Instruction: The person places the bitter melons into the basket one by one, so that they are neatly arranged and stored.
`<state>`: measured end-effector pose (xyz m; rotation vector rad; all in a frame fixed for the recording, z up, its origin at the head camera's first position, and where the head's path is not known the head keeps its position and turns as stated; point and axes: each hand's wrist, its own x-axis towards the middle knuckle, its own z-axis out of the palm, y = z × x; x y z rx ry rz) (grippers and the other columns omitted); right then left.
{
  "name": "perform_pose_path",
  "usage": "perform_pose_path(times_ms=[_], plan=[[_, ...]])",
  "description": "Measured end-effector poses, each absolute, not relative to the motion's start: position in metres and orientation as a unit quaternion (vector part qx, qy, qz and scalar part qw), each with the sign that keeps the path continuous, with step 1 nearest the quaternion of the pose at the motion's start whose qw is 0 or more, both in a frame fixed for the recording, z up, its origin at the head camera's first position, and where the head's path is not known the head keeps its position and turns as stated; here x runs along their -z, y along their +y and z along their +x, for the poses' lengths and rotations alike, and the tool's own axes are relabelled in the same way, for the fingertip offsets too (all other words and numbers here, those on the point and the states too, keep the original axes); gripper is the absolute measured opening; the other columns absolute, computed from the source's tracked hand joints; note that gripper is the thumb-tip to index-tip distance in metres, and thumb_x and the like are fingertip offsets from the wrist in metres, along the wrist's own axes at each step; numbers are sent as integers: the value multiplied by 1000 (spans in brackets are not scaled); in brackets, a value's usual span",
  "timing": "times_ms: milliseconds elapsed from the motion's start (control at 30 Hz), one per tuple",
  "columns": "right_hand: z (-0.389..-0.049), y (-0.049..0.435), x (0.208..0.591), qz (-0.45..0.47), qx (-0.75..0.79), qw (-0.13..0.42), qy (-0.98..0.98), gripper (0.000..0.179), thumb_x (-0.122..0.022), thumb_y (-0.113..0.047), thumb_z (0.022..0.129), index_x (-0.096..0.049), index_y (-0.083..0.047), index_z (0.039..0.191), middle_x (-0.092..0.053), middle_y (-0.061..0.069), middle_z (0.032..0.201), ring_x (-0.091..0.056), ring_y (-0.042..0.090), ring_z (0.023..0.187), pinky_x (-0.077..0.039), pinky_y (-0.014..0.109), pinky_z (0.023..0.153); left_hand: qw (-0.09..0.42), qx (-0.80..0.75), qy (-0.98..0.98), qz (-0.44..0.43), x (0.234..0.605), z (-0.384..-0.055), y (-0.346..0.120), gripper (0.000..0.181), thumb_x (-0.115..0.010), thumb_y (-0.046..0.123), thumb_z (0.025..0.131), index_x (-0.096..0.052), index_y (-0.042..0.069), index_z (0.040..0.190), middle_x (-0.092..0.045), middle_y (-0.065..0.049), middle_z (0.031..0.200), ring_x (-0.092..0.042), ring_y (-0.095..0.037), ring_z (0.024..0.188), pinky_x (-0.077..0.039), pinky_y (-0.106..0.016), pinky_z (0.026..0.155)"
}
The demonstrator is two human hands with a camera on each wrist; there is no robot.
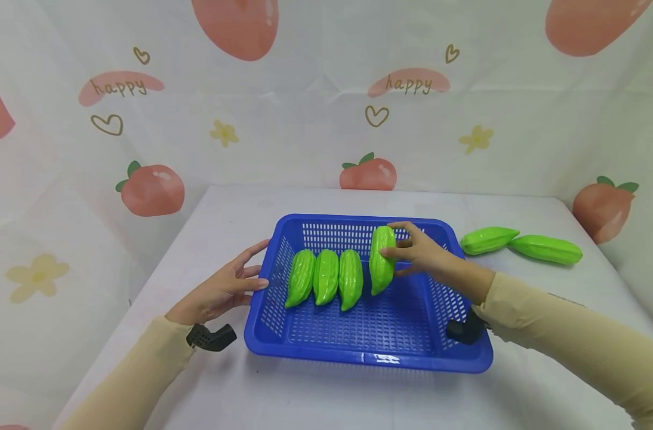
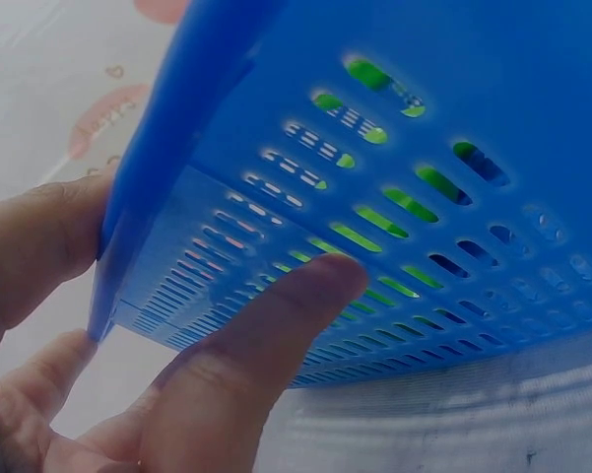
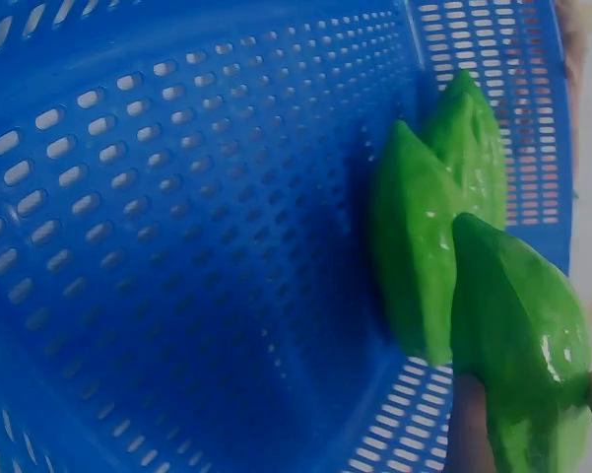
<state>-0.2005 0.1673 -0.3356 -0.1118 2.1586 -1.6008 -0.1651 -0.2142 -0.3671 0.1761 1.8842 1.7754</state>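
My right hand [image 1: 420,249] pinches a bright green bitter melon [image 1: 382,260] between thumb and fingers, tilted nearly upright over the right half of the blue basket [image 1: 369,361]. Three more bitter melons stand side by side in the basket's left half: a left one [image 1: 301,278], a middle one [image 1: 326,277] and a right one [image 1: 351,279]. In the right wrist view the held bitter melon [image 3: 522,335] overlaps two others. My left hand [image 1: 227,289] touches the basket's left side with spread fingers, its thumb [image 2: 276,345] against the slotted outer wall.
On the white table [image 1: 213,239], right of the basket, lie two more bitter melons, a nearer one [image 1: 489,240] and one farther right [image 1: 547,249]. A printed cloth [image 1: 294,137] hangs behind and at both sides. Each wrist wears a black camera mount [image 1: 211,337].
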Motion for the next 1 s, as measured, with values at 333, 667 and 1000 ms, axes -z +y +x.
perform_pose_path(times_ms=[333, 667, 1000], plan=[[-200, 158, 345, -15, 584, 256, 770, 71, -56, -2, 95, -14, -7, 152, -33, 39, 139, -45, 52, 126, -52, 57, 90, 270, -662, 696, 67, 366, -165, -214, 89, -65, 10, 91, -8, 34, 155, -37, -27, 149, -65, -33, 110, -54, -52, 89], [-202, 156, 359, -14, 564, 270, 780, 65, -55, -1, 95, -21, -9, 150, -40, 36, 136, -45, 51, 127, -51, 59, 90, 269, -661, 698, 68, 367, -165, -214, 89, -65, 10, 92, -8, 34, 155, -36, -26, 149, -65, -33, 111, -54, -52, 89], [-206, 152, 363, 4, 551, 280, 786, 64, -54, 1, 95, -22, -9, 149, -35, 37, 139, -43, 53, 127, -52, 58, 89, 268, -658, 700, 70, 367, -165, -214, 89, -65, 10, 92, -8, 34, 155, -37, -27, 149, -64, -34, 111, -54, -52, 89]])
